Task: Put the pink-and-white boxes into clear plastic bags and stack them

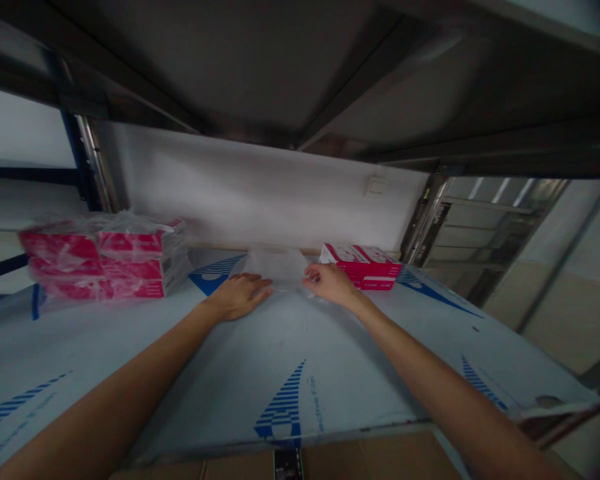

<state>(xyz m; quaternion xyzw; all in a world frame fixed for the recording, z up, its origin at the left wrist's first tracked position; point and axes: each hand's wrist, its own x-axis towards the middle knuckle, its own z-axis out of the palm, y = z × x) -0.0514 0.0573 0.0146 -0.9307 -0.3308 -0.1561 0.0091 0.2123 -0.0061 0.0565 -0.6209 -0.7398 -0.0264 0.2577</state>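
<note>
Both my arms reach deep onto a shelf board (pixel 290 353) covered in pale film with blue printed stripes. A clear, crumpled plastic sheet or bag (pixel 276 265) lies flat near the back wall. My left hand (pixel 240 295) rests on its near left edge, fingers curled down onto it. My right hand (pixel 330 282) pinches its right edge with closed fingers. Just behind my right hand sits a low stack of red and white boxes (pixel 363 265).
A plastic-wrapped bundle of red boxes (pixel 105 261) stands at the back left. A white wall (pixel 240 193) closes the back, and a dark metal shelf (pixel 280 67) hangs low overhead. Metal racking uprights (pixel 93 167) stand at the left, and more racking (pixel 475 227) at the right.
</note>
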